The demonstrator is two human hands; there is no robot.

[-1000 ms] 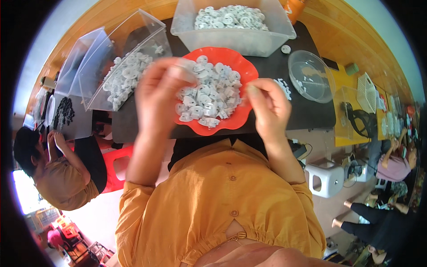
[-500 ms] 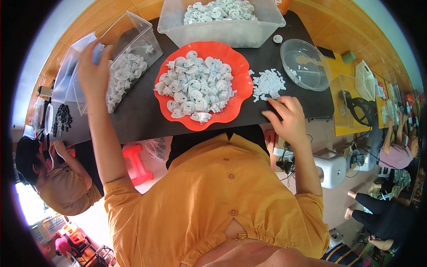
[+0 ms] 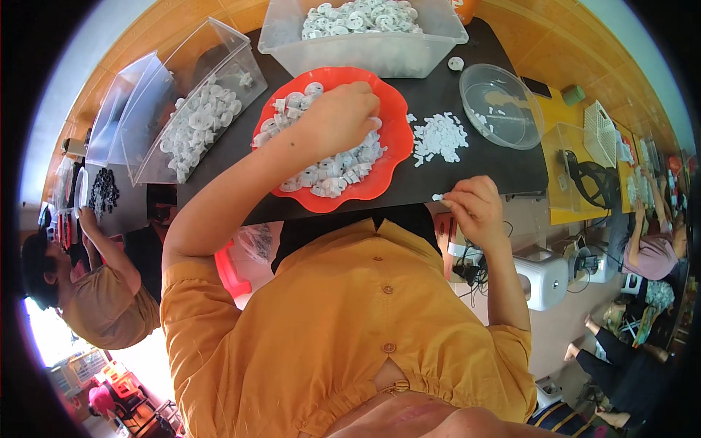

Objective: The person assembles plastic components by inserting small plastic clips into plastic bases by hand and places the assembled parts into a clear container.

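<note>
My left hand (image 3: pixel 339 120) reaches over the scalloped red bowl (image 3: pixel 398 157), which holds many round white plastic parts (image 3: pixel 321 175). Its fingers bend down at the bowl's right side, closed about one white part (image 3: pixel 374 123); the fingertips are partly hidden. At the table's front edge, my right hand (image 3: pixel 476 208) pinches a small flat white piece (image 3: pixel 437 197) between thumb and fingertips. A loose pile of similar small white pieces (image 3: pixel 440 137) lies on the dark table just beyond it, right of the bowl.
Behind the bowl stands a large clear bin (image 3: pixel 358 55) of white parts. Clear slanted bins (image 3: pixel 244 55) with more parts are at the left. A round clear dish (image 3: pixel 537 117) sits at the right. A person (image 3: pixel 109 292) works at the far left, others at the far right.
My left hand has come from the left bins across to the red bowl. My right hand has drawn back from the pile toward me, with a small white piece in its fingers.
</note>
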